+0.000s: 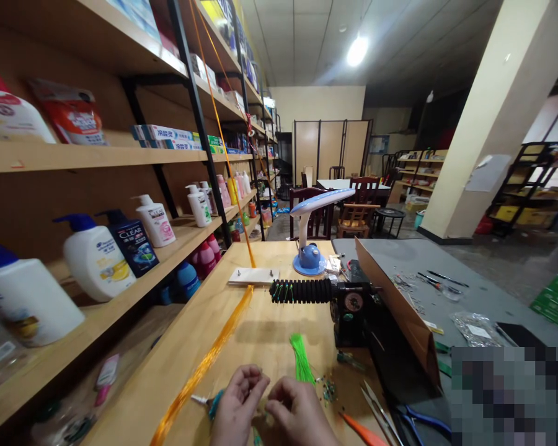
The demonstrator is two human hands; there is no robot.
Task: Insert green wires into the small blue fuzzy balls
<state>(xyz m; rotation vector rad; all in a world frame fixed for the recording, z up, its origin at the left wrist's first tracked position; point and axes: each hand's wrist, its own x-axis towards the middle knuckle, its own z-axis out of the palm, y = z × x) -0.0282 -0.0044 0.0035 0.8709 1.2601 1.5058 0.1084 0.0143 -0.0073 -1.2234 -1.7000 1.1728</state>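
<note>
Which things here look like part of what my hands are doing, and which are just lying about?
Likely part of the job:
- green strands
- small loose bits, beside your right hand
- orange strands
- black ribbed roller

Probably just about:
- shelved pump bottles
- toothpaste boxes
- wooden chair

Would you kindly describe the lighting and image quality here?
Head view: the ceiling lamp is blown out, with streaky glare; the pillar leans, likely from wide-angle distortion; a soft shadow crosses the wooden tabletop below the ribbed roller; the lower-right corner is pixelated; fine detail at the left hand and right hand is unclear.
</note>
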